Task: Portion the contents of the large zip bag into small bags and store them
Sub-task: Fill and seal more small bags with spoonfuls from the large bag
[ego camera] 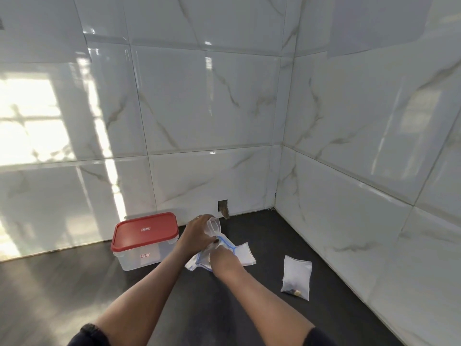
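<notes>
Both arms reach out over the dark countertop (249,308) in a corner of glossy, marble-veined wall tiles (212,96). The left hand (197,233) is closed around a small clear bag (214,227), holding it upright with its mouth gaping into a rounded opening at the top. Just below it, the right hand (223,258) pinches the large zip bag (202,258), a crumpled clear pouch with a blue zip strip running along its edge; it lies on the counter under and between the two hands, its blue line bending up toward the small bag. A few dark brownish bits show right where the two bags meet, though what they are is too small to tell. Under the right hand, a flat stack of empty small bags (245,253) fans out, pale and translucent against the dark surface. Off to the right, well apart from the hands, a filled small bag (296,277) lies flat, mostly clear, with a little cluster of dark and tan pieces gathered in its bottom corner. To the left of the hands sits a clear plastic container (139,255) with a red lid (144,231) on top, labels on the lid and on the side wall. A small rectangular cut-out (222,207) shows in the wall tile just behind the hands.
</notes>
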The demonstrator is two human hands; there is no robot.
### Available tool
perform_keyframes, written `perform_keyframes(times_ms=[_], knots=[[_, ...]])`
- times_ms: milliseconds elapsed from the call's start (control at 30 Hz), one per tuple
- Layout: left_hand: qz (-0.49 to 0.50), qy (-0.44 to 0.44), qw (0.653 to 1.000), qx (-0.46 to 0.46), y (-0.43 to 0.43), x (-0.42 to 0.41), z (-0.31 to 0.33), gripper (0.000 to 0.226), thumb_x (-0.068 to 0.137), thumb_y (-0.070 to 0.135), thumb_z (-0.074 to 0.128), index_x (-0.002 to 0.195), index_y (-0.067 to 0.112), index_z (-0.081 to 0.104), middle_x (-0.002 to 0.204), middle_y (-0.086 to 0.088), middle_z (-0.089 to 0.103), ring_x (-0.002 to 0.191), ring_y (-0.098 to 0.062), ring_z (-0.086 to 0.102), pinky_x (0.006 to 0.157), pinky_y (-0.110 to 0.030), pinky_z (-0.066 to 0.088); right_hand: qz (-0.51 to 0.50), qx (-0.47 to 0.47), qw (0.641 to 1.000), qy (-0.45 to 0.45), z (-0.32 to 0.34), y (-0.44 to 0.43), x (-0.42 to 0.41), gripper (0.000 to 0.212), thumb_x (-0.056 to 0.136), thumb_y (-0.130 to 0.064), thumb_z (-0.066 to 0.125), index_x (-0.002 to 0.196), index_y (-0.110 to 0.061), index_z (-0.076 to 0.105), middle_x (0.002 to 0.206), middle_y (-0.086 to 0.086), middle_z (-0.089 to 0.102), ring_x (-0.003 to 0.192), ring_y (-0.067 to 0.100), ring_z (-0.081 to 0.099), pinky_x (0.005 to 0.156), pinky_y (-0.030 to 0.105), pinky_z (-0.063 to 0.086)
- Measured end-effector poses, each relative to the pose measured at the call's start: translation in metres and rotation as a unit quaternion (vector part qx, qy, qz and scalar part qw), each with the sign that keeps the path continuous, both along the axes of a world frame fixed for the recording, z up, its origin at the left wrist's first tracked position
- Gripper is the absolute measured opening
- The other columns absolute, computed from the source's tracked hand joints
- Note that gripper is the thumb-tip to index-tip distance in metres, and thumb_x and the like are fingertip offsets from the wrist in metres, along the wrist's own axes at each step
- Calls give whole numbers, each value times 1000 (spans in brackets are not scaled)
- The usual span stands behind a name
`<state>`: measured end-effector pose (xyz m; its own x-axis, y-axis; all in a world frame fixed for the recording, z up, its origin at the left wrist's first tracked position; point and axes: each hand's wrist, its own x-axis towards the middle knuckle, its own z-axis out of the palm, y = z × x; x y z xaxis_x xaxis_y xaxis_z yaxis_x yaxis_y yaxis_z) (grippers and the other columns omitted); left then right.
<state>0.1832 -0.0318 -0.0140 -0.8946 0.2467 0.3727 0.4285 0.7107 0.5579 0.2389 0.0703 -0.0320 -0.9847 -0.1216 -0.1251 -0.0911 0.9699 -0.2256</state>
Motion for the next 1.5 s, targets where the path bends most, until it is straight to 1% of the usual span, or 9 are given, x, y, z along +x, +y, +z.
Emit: perform_keyframes(times_ms=[167,267,333,433,733,867,1000,1367,1500], knots=[[2,-13,1000,-3,-15,-1,7,54,70,14,74,121,8,56,117,-8,61,106,-25,57,84,-23,38,-65,-113,991,33,6,-8,-6,26,96,-12,44,115,0,58,120,20,60,112,33,57,78,29,39],[-8,-77,996,-47,-22,1,3,64,69,12,72,129,10,48,123,-9,54,114,-26,51,92,-30,40,-96,-126,982,100,16,-10,-15,40,69,-11,80,52,2,46,88,19,71,87,16,70,54,18,37],[-10,-113,990,-78,-27,1,2,69,68,6,68,132,11,43,125,-10,50,117,-28,48,95,-36,40,-57,-114,989,74,18,-13,-17,15,84,-7,62,74,4,62,107,19,68,104,21,64,62,21,37],[9,-103,995,-14,-31,1,5,61,72,1,62,129,7,45,124,-13,51,116,-30,48,89,-27,37,-53,-158,983,79,24,-8,-24,30,90,-9,48,112,-5,68,118,11,65,113,22,60,90,25,47],[29,-97,994,39,-34,0,3,61,71,1,65,129,11,46,126,-10,51,115,-27,47,89,-25,35,-86,-130,987,45,18,-8,-20,35,97,1,34,123,-1,58,127,14,59,118,23,56,94,27,42],[34,-97,994,39,-30,5,-7,61,72,6,70,128,13,47,125,-8,53,116,-25,49,82,-17,30,-89,-179,980,-7,6,-17,-18,34,99,-6,37,127,0,54,129,15,57,102,-4,60,85,9,43],[25,-78,995,62,-28,9,2,61,70,3,69,126,14,49,124,-4,54,111,-22,50,82,-19,32,-84,-183,979,-44,9,-28,-19,34,100,-9,39,130,1,50,132,15,54,124,27,50,97,27,39],[21,-113,983,145,-37,23,-1,68,51,23,61,118,17,52,105,1,58,99,-20,54,82,-25,40,-149,-224,958,-101,1,-24,-29,41,101,-25,37,138,-10,45,142,7,46,131,23,45,94,9,41],[21,-123,980,155,-36,23,-4,66,53,26,67,117,18,53,105,1,59,102,-21,55,87,-28,42,-192,-256,942,-102,-8,-26,-36,41,102,-26,33,139,-12,44,143,7,46,131,20,45,99,21,39]])
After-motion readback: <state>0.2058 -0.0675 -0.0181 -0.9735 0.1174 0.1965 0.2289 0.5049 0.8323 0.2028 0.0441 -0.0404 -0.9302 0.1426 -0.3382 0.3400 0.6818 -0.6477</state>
